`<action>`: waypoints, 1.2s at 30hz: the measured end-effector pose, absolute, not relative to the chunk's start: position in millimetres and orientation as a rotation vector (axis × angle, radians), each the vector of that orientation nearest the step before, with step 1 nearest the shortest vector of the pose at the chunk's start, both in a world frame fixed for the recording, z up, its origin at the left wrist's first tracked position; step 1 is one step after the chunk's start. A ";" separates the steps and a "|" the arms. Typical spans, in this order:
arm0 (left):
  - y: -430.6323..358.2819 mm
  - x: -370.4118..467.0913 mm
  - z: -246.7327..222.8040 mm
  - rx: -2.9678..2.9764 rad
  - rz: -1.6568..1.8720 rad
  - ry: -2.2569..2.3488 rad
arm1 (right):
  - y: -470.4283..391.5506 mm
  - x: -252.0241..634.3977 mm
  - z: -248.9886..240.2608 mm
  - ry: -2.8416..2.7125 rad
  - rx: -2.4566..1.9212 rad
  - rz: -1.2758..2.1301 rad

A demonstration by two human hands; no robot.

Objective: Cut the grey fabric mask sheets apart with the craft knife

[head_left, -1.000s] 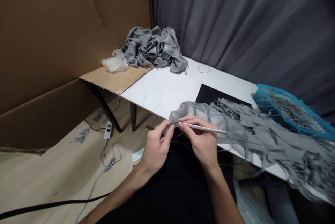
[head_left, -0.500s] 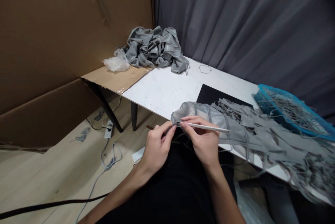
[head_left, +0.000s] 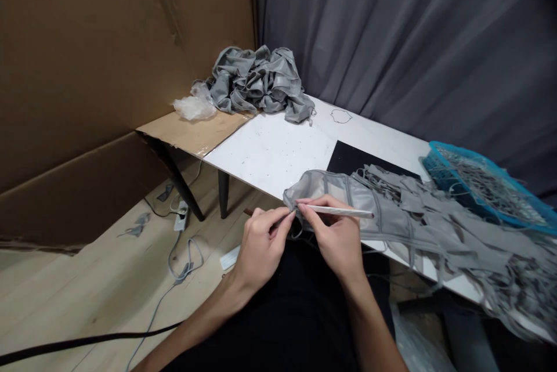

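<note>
At the table's front edge, my left hand (head_left: 261,244) is closed, its thumb and fingertips pinching the end of a grey sheer fabric strip (head_left: 319,182). My right hand (head_left: 340,247) grips a slim white pen-like tool (head_left: 343,211); its tip end is hidden at the fingertips, beside the pinched fabric. Both sets of fingertips nearly meet there. The tool's exact kind does not show. From my hands the strip, crossed by darker seams, runs right over the table toward a heap of grey fabric pieces (head_left: 461,233).
On the white table (head_left: 274,151) lie a black sheet (head_left: 354,157) and a blue basket (head_left: 439,166) of grey cords. Crumpled grey fabric (head_left: 261,79) and a clear plastic bag (head_left: 195,106) sit at the back left. Cables and a power strip (head_left: 181,216) lie on the floor.
My right hand and the white tool have shifted slightly left and the tool lies flatter. A small loop of cord now shows below the fingertips. My left hand keeps its pinch.
</note>
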State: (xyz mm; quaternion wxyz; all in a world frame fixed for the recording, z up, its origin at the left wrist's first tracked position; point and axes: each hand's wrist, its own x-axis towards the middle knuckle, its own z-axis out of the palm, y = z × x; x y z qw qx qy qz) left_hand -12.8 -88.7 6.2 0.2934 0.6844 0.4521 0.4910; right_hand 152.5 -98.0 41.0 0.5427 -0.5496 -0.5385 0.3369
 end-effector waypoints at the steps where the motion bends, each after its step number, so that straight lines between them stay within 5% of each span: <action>1: -89.0 -12.7 6.9 1.835 1.318 1.196 | -98.3 152.5 40.9 -1.293 -1.312 0.797; 36: -84.5 -10.0 13.3 1.396 1.248 1.018 | -100.2 152.2 44.1 -1.186 -1.202 0.906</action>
